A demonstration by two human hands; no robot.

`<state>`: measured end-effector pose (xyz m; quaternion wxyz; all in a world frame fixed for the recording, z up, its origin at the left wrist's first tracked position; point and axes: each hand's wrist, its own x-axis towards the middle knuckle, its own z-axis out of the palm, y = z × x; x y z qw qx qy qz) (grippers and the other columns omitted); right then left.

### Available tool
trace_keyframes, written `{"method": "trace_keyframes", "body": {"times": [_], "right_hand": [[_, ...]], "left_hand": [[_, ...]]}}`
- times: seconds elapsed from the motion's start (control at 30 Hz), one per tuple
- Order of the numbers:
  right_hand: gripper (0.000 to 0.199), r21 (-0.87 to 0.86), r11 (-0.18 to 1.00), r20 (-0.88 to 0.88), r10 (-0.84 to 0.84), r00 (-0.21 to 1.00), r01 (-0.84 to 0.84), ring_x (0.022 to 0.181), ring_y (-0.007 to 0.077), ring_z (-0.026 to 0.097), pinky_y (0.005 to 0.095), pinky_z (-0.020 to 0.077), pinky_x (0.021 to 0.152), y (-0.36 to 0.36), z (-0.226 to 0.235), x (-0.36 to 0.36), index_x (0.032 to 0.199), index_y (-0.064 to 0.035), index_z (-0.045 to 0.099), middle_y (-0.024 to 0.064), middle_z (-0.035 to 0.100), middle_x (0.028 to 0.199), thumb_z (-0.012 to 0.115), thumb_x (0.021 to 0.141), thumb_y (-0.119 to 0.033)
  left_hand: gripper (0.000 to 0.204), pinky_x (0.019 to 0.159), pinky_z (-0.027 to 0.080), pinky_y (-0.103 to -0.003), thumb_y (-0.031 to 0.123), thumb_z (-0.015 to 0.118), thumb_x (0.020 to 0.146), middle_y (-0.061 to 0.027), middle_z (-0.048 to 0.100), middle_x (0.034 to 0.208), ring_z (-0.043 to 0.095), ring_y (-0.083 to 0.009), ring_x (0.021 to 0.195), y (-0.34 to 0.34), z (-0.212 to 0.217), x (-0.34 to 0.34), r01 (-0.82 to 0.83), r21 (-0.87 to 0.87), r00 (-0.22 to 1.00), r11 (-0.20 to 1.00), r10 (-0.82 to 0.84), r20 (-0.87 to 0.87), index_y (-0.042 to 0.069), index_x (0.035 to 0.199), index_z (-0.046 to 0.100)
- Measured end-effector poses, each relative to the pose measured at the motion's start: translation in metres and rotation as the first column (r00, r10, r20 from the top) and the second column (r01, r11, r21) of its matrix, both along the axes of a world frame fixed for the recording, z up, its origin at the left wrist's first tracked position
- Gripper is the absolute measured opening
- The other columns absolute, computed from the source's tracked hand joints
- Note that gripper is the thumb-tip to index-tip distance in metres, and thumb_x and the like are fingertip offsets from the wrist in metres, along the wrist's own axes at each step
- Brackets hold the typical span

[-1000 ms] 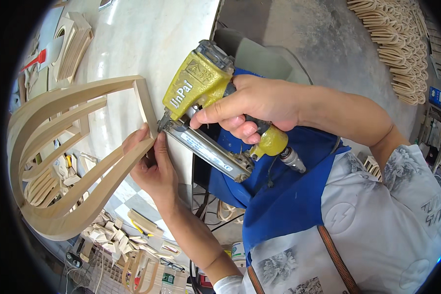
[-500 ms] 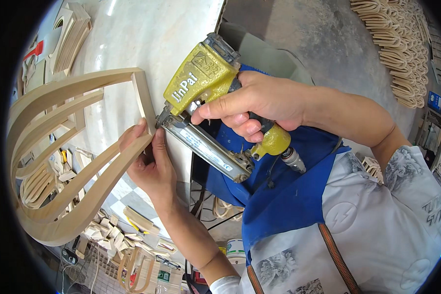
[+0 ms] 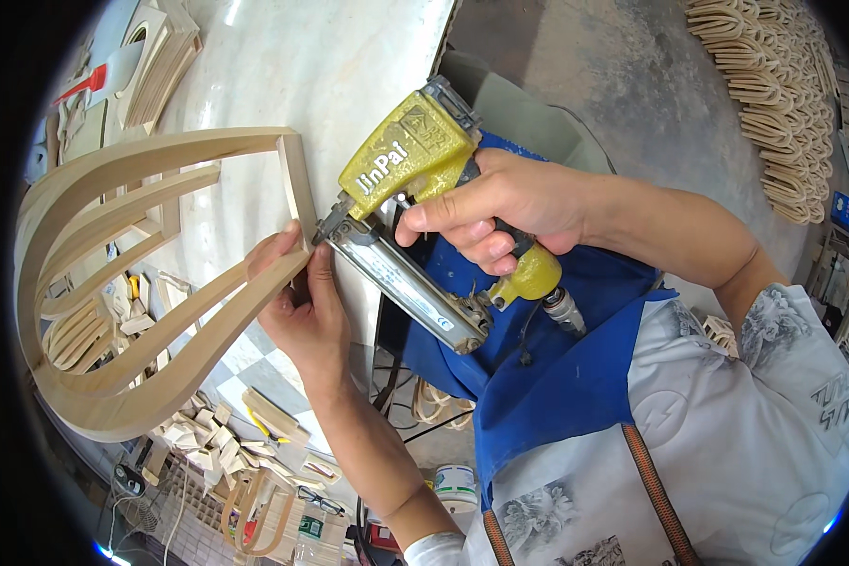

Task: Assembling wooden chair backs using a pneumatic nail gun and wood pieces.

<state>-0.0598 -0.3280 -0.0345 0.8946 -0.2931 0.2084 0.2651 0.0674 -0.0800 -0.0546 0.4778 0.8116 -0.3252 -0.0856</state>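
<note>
A yellow pneumatic nail gun (image 3: 406, 156) is gripped in my right hand (image 3: 500, 208), with the index finger by the trigger. Its nose meets a corner of a curved pale wooden frame (image 3: 94, 406), where a straight end piece (image 3: 295, 189) joins a long bent rail. My left hand (image 3: 307, 307) pinches that corner, thumb on one side and fingers on the other, close below the gun's nose. The silver magazine (image 3: 410, 292) slants down toward my blue apron (image 3: 557, 340). The frame has several bent rails and rests at least partly over the pale worktable (image 3: 255, 75).
Stacked curved wooden pieces (image 3: 160, 66) and a red-handled scraper (image 3: 92, 83) lie at the table's far left. Below the frame are many wood offcuts (image 3: 208, 439) and yellow-handled pliers (image 3: 262, 424). Bundles of bent wooden strips (image 3: 769, 104) stand on the floor at far right.
The frame, both hands and the nail gun have shifted slightly right in the view, and the frame's lower curve sits higher. The gun's nose stays at the corner, and both grips are unchanged.
</note>
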Motion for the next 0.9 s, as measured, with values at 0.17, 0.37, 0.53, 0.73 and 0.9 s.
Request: {"method": "trace_keyframes", "body": {"times": [0.17,0.37,0.53,0.73,0.9], "right_hand": [[0.027,-0.005,1.0,0.001,-0.003,1.0,0.003,0.05,0.0033,0.04,0.0262,0.0371,0.046,0.002,0.0,-0.001,0.108,-0.0013,0.068,-0.0091,0.039,0.061,0.072,0.101,-0.027],[0.035,-0.066,0.998,0.038,0.002,0.999,0.001,0.048,0.0042,0.044,0.0265,0.0396,0.044,0.005,-0.004,-0.004,0.114,0.0017,0.067,-0.0083,0.04,0.06,0.068,0.105,-0.032],[0.026,0.01,0.999,0.006,-0.04,0.999,0.04,0.05,0.0044,0.042,0.027,0.0381,0.045,-0.001,-0.002,0.0,0.107,0.0004,0.069,-0.0074,0.042,0.061,0.072,0.1,-0.024],[0.032,-0.414,0.907,0.139,-0.014,0.99,0.071,0.047,0.005,0.042,0.0279,0.0371,0.045,-0.047,0.036,0.022,0.116,0.0015,0.072,-0.0055,0.046,0.059,0.073,0.101,-0.026],[0.021,-0.954,0.272,0.254,0.509,0.823,0.126,0.066,0.0268,0.064,0.0392,0.0519,0.063,-0.092,0.108,0.043,0.104,0.0035,0.068,0.0112,0.066,0.073,0.066,0.092,-0.014]], "left_hand": [[0.036,0.106,0.05,-0.033,-0.011,0.067,0.097,-0.0136,0.06,0.133,0.062,-0.0203,0.121,-0.001,0.002,-0.003,-0.013,-0.007,1.0,1.0,0.013,-0.018,-0.003,0.132,0.061],[0.038,0.1,0.052,-0.032,-0.012,0.068,0.095,-0.0141,0.059,0.13,0.061,-0.021,0.117,-0.002,-0.001,0.0,0.009,-0.006,0.999,1.0,-0.008,0.043,-0.001,0.131,0.063],[0.039,0.094,0.054,-0.031,-0.011,0.07,0.094,-0.0142,0.059,0.125,0.061,-0.0208,0.113,-0.001,-0.001,-0.002,-0.004,-0.024,0.999,1.0,0.005,0.039,0.001,0.131,0.066],[0.039,0.101,0.052,-0.031,-0.009,0.066,0.099,-0.0115,0.06,0.131,0.063,-0.0171,0.113,0.005,0.008,-0.002,-0.002,0.018,0.998,1.0,0.003,-0.066,-0.003,0.137,0.059],[0.043,0.097,0.052,-0.032,-0.001,0.061,0.105,-0.0116,0.062,0.129,0.063,-0.0177,0.105,0.02,0.018,0.001,-0.175,-0.143,0.921,0.974,0.111,-0.373,-0.005,0.147,0.054]]}}
